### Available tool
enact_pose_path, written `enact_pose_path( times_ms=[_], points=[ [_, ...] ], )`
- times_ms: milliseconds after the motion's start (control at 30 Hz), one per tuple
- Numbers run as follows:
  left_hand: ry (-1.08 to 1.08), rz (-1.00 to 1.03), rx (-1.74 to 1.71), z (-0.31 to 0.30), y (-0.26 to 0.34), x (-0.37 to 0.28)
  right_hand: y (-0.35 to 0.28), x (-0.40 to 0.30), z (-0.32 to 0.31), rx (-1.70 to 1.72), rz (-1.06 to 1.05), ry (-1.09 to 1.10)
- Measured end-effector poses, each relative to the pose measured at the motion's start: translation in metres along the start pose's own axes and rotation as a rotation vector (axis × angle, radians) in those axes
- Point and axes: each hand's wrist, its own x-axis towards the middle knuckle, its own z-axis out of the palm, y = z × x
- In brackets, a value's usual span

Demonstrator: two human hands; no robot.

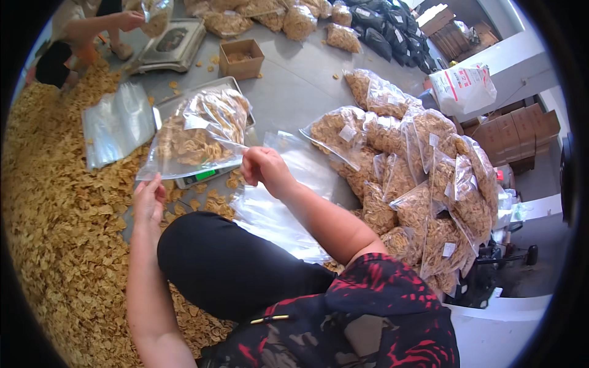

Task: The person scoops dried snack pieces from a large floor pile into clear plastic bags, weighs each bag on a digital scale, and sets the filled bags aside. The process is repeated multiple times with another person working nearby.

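A clear plastic bag, partly filled with thin tan dried slices and bearing a white label, rests on a digital scale. My left hand pinches one corner of the bag's flat mouth. At the opposite end of that edge, my right hand grips the other corner, so the mouth is drawn straight between them. The green display of the scale shows below the bag, while most of its platform is covered. Flat clear plastic bags lie beyond my knee, under my right forearm.
Loose dried slices form a big heap at left, with more empty bags on it. Filled bags are piled at right. A cardboard box and another scale stand ahead, where another person's hand holds a bag.
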Motion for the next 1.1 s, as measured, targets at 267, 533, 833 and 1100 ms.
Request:
enact_pose_path(
  times_ms=[267,533,833,1100],
  points=[
    [-0.162,0.023,0.074,0.019,0.047,-0.112,0.029,-0.038,0.071,-1.461,-0.844,0.342],
    [0.256,0.184,-0.098,-0.087,0.058,-0.162,0.014,-0.076,0.14,-1.491,-0.838,-0.135],
    [-0.026,0.183,0.169,-0.156,0.005,-0.21,0.018,-0.134,0.055,-1.133,-0.658,0.302],
    [0.251,0.122,0.357,-0.279,0.022,-0.241,-0.177,-0.387,-0.15,-1.312,-1.026,1.091]
  ],
)
